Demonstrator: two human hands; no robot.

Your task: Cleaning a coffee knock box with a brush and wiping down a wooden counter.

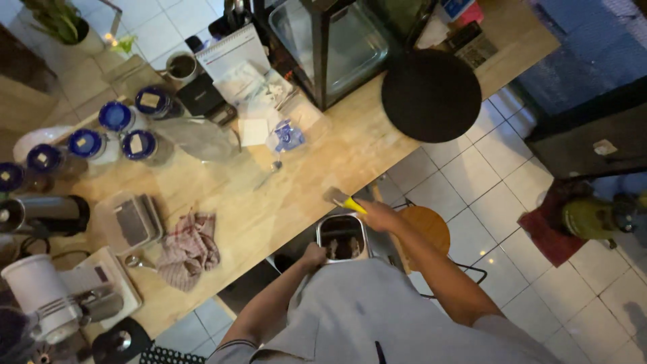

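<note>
My right hand (377,214) grips a small brush with a yellow handle (345,201), its bristles at the near edge of the wooden counter (283,202). Just under that edge, my left hand (314,255) holds the rim of a rectangular metal container (342,236) with dark brown grounds inside. The brush head sits right above the container's far rim.
On the counter lie a checked cloth (190,249), a small scale (131,222), several blue-lidded jars (114,135), a spoon (268,174), a grinder (40,296) and a round black tray (431,94). A wooden stool (426,226) stands on the tiled floor beside me.
</note>
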